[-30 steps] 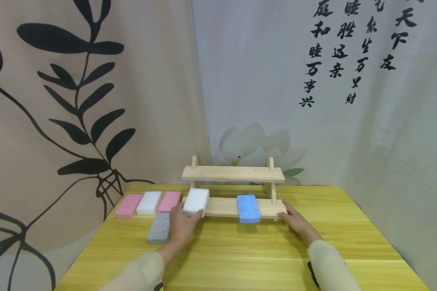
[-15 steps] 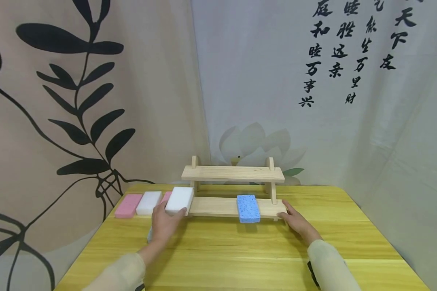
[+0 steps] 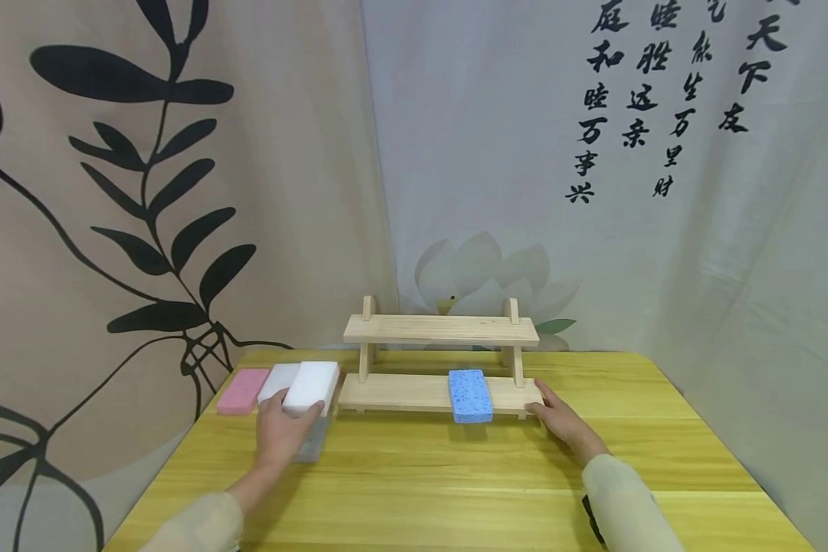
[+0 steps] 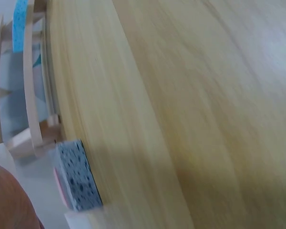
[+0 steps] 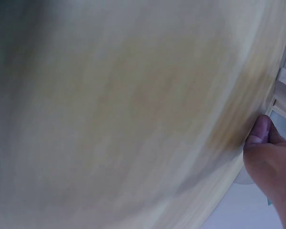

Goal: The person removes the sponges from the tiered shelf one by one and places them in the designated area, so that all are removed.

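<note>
My left hand (image 3: 279,433) grips a white sponge (image 3: 313,386) between thumb and fingers, raised above the other sponges left of the two-tier wooden shelf rack (image 3: 396,389). Beneath it a grey sponge (image 3: 312,442) lies on the table, partly covered; its dark-speckled side shows in the left wrist view. Another white sponge (image 3: 277,379) is half hidden behind the held one. At the lower board's right end, my right hand (image 3: 563,419) holds the rack, thumb in front and fingers behind. A blue sponge (image 3: 470,396) rests on the lower board, overhanging its front edge.
At the far left of the group lies a pink sponge (image 3: 242,391). The rack's upper board (image 3: 441,330) carries nothing. The wooden table (image 3: 469,491) reaches to a printed curtain (image 3: 303,192) behind.
My left hand has lifted the white sponge off the lower board's left end and carried it left over the other sponges. It now hides the second pink sponge. The right hand stays put.
</note>
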Available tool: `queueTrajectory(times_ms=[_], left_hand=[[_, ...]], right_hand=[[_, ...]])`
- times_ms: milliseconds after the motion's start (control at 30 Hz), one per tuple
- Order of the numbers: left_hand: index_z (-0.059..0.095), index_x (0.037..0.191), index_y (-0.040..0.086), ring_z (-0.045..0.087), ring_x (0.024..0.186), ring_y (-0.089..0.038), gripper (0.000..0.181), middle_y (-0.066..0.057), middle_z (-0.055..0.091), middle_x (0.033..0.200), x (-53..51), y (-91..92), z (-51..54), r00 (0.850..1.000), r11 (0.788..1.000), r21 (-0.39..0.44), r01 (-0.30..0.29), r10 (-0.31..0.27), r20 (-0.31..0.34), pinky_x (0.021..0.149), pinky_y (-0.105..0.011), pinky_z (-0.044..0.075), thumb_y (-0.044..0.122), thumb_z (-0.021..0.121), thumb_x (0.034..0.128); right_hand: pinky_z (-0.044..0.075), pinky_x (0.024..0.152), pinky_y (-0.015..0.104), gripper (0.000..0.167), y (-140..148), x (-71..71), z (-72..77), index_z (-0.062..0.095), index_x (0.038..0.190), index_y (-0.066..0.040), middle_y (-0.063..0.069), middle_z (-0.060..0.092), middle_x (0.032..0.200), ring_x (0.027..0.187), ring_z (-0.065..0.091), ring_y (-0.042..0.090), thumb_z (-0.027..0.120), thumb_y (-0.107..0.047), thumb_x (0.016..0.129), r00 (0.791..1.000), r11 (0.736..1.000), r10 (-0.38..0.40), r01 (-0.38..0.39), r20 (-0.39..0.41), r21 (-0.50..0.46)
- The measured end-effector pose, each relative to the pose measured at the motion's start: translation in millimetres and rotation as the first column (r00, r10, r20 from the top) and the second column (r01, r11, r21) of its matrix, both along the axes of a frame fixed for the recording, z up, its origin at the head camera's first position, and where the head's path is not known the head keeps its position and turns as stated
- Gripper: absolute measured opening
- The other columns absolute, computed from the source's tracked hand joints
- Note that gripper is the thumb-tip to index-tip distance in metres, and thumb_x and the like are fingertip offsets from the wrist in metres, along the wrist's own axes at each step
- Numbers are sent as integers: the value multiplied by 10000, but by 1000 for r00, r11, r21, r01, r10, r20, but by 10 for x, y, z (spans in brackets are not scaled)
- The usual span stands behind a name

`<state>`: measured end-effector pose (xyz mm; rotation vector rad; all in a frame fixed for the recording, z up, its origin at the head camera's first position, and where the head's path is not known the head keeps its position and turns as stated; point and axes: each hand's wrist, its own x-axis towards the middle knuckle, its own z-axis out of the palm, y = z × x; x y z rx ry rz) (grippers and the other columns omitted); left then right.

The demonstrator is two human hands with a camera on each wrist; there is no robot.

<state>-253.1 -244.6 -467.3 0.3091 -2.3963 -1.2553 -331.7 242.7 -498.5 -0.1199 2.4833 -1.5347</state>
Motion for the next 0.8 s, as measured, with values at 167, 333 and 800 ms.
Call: queueTrajectory(times_ms=[167, 333, 800], left_hand=[[363, 1397, -166, 413, 1200, -479, 813, -359, 411, 1313, 46, -163, 10, 1000, 1000, -13, 1, -1, 30, 1012, -621, 383, 329, 740, 874], [329, 1421, -165, 413, 1210, -489, 841, -365, 398, 1321, 67, -327, -19, 999, 1000, -19, -10, 11, 50, 1028, -635, 362, 340, 733, 883], [311, 1432, -163, 411, 1172, -479, 873, -351, 409, 1300, 193, -687, -119, 996, 996, -82, -46, 53, 75, 1002, -639, 364, 341, 747, 868]], right_hand=[[81, 1132, 662, 830, -2, 16, 3, 43, 1597, -109, 311, 37, 1595, 1448, 40, 498, 527, -398, 989, 1000, 1000, 2, -2, -26, 8], [54, 1129, 667, 859, 18, 7, -27, 47, 1595, -100, 307, 30, 1596, 1448, 19, 500, 542, -427, 975, 999, 1000, 6, -6, -37, -13], [69, 1142, 647, 830, 18, -37, -69, 58, 1600, -118, 288, 41, 1605, 1458, 35, 478, 532, -408, 983, 1000, 1000, -5, 5, -28, -7]])
